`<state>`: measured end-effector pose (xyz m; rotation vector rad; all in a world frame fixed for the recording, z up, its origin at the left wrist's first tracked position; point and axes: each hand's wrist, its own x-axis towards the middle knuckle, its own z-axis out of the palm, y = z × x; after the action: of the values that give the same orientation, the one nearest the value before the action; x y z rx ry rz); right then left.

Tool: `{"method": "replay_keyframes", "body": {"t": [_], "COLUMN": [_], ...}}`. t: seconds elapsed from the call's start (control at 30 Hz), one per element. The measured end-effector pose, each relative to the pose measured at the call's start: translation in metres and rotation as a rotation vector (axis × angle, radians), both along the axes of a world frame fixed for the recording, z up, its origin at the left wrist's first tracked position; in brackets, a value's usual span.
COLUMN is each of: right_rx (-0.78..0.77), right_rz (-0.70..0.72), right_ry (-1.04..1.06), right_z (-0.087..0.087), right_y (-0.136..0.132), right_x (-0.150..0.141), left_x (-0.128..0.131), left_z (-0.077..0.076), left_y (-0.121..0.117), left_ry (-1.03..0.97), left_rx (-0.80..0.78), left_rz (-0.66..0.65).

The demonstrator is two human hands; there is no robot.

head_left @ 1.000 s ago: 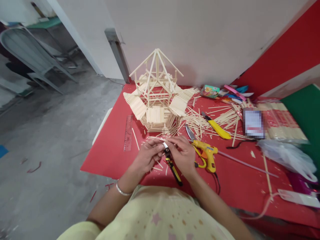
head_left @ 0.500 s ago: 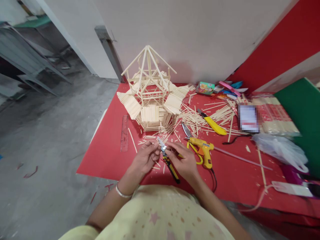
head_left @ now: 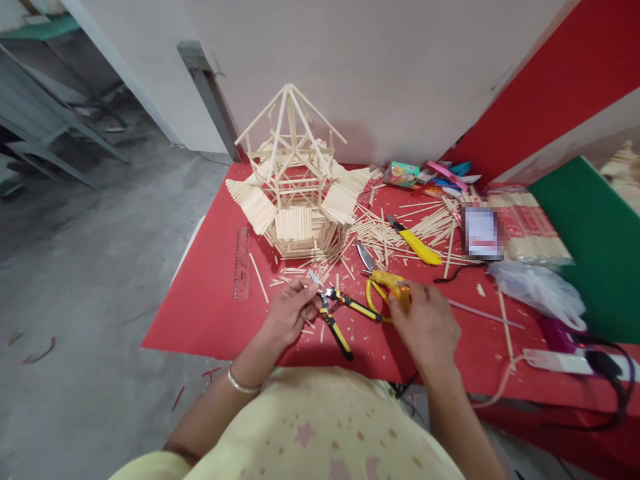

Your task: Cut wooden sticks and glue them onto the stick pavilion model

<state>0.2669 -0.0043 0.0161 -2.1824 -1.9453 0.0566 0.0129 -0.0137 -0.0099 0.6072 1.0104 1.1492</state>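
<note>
My left hand is closed in a pinch above the red table, its fingertips beside the jaws of the pliers. Whatever sits between those fingertips is too small to make out. The pliers, with black and yellow handles spread apart, lie just right of that hand. My right hand is wrapped round the yellow glue gun, covering its handle. Yellow-handled scissors lie partly under the gun's nozzle. Behind my hands stands a house-like model of pale wooden sticks with an open-framed pointed roof.
Loose sticks lie right of the model, with a yellow cutter knife on them. A clear ruler is at left. Packed sticks, a plastic bag and an extension strip are at right. A wall stands behind.
My right hand has left the pliers, moved right and taken hold of the glue gun. The pliers' handles have spread apart. My left hand stays pinched near the jaws. The view has shifted slightly.
</note>
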Motion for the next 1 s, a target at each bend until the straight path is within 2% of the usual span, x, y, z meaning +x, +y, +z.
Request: {"method": "replay_keyframes", "body": {"t": [0.07, 0.13, 0.23, 0.33, 0.43, 0.57, 0.63, 0.73, 0.83, 0.93, 1.0], "right_rx": [-0.112, -0.173, -0.152, -0.022, 0.065, 0.034, 0.039, 0.151, 0.201, 0.049, -0.045], "right_rz": [-0.089, -0.109, -0.071, -0.09, -0.163, -0.175, -0.189, -0.183, -0.006, 0.203, 0.242], "right_ry": [-0.048, -0.021, 0.014, -0.005, -0.06, -0.103, -0.107, -0.108, -0.047, -0.028, -0.084], "right_z": [0.0, 0.0, -0.006, -0.021, -0.036, -0.042, -0.038, -0.025, -0.012, -0.014, -0.023], "right_y": [-0.003, -0.004, -0.005, -0.008, -0.011, -0.011, -0.011, -0.01, -0.011, -0.012, -0.01], "right_x": [0.004, 0.007, 0.011, 0.021, 0.037, 0.052, 0.051, 0.036, 0.011, -0.011, -0.02], "left_x": [0.01, 0.027, 0.06, 0.089, 0.098, 0.089, 0.083, 0.077, 0.072, 0.064, 0.055], "left_z": [-0.004, -0.007, -0.009, -0.01, -0.008, -0.006, -0.007, -0.009, -0.008, -0.005, -0.004], "left_y": [0.0, 0.005, 0.02, 0.034, 0.039, 0.031, 0.025, 0.019, 0.015, 0.015, 0.017], "left_ry": [0.232, 0.494, 0.83, 1.14, 1.274, 1.237, 1.176, 1.061, 0.961, 0.731, 0.458], "left_rx": [0.164, 0.409, 0.783, 0.883, 0.865, 0.817, 0.782, 0.746, 0.683, 0.491, 0.287], "left_rz": [-0.08, -0.187, -0.408, -0.581, -0.64, -0.629, -0.63, -0.599, -0.524, -0.328, -0.179]}}
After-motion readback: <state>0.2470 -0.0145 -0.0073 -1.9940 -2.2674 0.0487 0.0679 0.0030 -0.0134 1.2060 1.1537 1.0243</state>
